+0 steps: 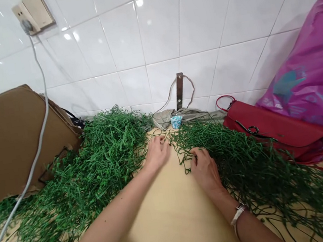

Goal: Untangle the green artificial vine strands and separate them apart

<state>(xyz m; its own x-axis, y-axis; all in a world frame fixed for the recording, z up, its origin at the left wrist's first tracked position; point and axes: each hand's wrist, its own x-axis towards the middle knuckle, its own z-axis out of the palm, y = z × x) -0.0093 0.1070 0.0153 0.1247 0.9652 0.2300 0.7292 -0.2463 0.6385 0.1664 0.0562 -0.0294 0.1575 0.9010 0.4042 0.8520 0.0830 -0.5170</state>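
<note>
Two heaps of green artificial vine strands lie on a light wooden tabletop (171, 224), one to the left (103, 162) and one to the right (247, 165). My left hand (156, 154) rests at the edge of the left heap, its fingers curled near thin strands. My right hand (205, 169) wears a white wristband (238, 215), and its fingers reach into the right heap. Whether either hand grips a strand is hidden by the tangle.
A brown cardboard box (15, 138) stands at the left, and a grey cable (37, 151) runs across it from a wall socket (32, 15). A red handbag (274, 128), magenta plastic bag (304, 79) and small blue-and-white cup (176, 121) stand against the white tiled wall (136, 35).
</note>
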